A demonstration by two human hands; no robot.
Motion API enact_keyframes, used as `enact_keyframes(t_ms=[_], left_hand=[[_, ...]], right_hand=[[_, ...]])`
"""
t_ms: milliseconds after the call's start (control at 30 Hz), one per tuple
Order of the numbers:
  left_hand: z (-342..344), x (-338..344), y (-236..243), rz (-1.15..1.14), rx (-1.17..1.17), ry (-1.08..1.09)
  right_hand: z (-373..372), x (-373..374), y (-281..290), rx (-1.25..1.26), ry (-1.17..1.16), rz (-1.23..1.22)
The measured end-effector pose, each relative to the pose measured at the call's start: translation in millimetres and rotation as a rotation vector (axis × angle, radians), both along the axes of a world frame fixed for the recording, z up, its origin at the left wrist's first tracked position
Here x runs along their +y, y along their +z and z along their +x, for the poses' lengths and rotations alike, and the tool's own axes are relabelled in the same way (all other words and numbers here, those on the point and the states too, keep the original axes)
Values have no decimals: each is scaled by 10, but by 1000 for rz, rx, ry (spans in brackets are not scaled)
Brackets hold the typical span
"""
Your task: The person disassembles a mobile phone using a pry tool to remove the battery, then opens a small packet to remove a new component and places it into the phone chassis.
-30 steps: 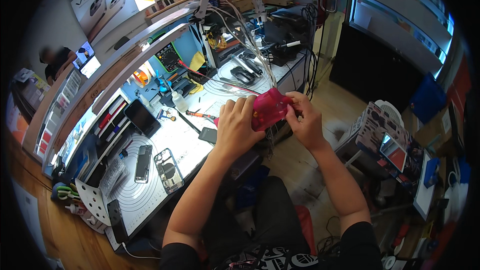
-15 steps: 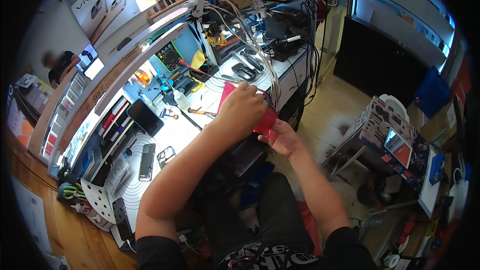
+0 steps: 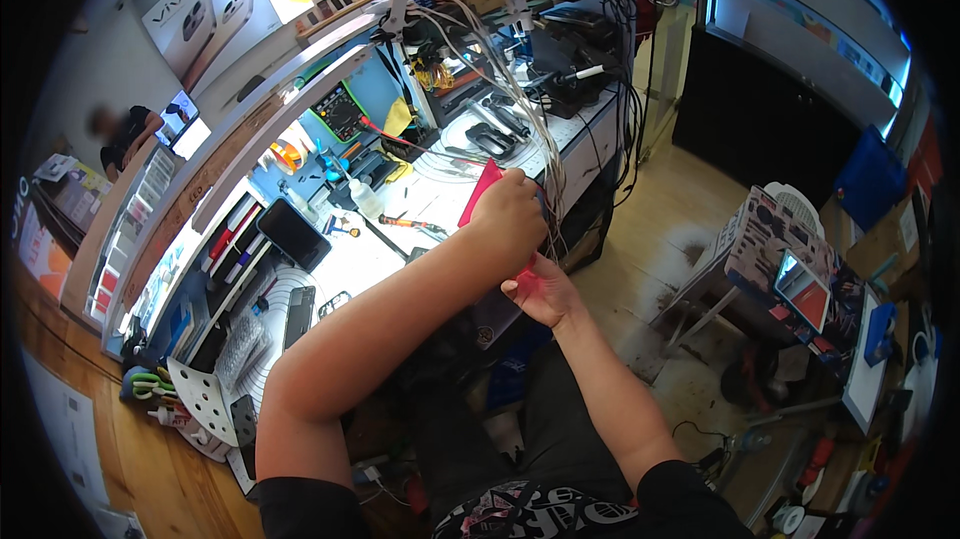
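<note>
Left hand [image 3: 512, 211] hides most of pink item [image 3: 480, 195]; left forearm [image 3: 390, 312] covers most of opened phone [image 3: 334, 305] near bench's [image 3: 345, 264] front edge.

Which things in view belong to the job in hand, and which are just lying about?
In the job:
bright pink, plastic-looking item
left hand, gripping it
right hand, just below the left

Apparently just lying about, untouched:
black rectangular phone, propped up
translucent white bottle
slim orange-and-black tool
black multimeter with green edging
</note>
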State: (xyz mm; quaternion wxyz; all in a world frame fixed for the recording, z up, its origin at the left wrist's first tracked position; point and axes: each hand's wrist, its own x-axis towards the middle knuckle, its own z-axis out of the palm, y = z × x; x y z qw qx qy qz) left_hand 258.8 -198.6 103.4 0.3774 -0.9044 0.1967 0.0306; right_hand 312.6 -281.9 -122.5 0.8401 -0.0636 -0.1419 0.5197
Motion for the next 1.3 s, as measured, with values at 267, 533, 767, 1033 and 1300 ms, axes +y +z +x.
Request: enact_keyframes(t_ms=[267,533,767,1033,1300], left_hand=[[-23,226,148,-117,34,-73],[-109,207,111,-213,-93,-130],[-119,858,72,-548,-267,-85],[295,1371,-387,-600,-293,324],[173,963,-560,-1770,-374,415]], right_hand=[[-158,-95,431,-158,-140,-131],[14,-87,483,-89,-253,-219],[109,-516,697,-257,-674,-325],[108,-930,782,-244,-804,-298],[-145,-987,938,-325,-849,-383]])
